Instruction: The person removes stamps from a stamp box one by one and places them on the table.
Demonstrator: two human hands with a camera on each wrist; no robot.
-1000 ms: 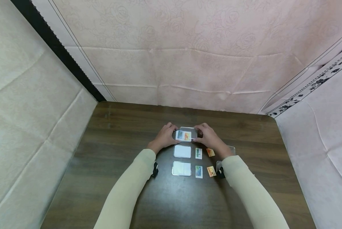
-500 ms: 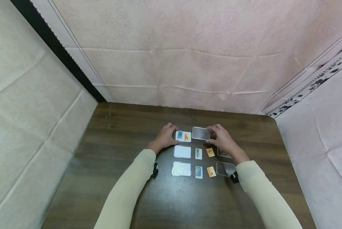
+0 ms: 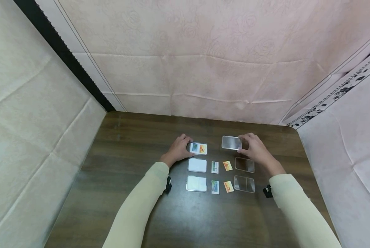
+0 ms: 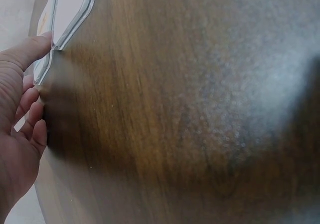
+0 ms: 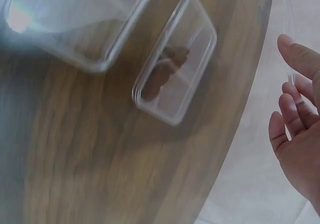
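Observation:
My left hand (image 3: 179, 148) holds the left end of a small flat case (image 3: 202, 154), thumb at the near edge and fingers at the far edge. Two small picture cards lie side by side in it, a blue one (image 3: 195, 147) and an orange one (image 3: 202, 148). In the left wrist view the thumb (image 4: 31, 50) is at the case's edge. My right hand (image 3: 256, 151) pinches a clear plastic lid (image 3: 229, 142) by its right end, to the right of the case. In the right wrist view this lid (image 5: 289, 22) shows nearly edge-on, raised between thumb and fingers.
Two white-based cases (image 3: 197, 165) (image 3: 196, 183) lie nearer me in a column. Beside each are a blue-green card (image 3: 215, 167) (image 3: 215, 187) and an orange card (image 3: 227, 165) (image 3: 228, 187). Clear lids (image 3: 245, 165) (image 3: 244, 184) end both rows. The wooden table (image 3: 135, 144) meets cloth behind.
My right hand has carried the clear lid from over the far case to the right, uncovering its cards. My left hand has stayed at the case.

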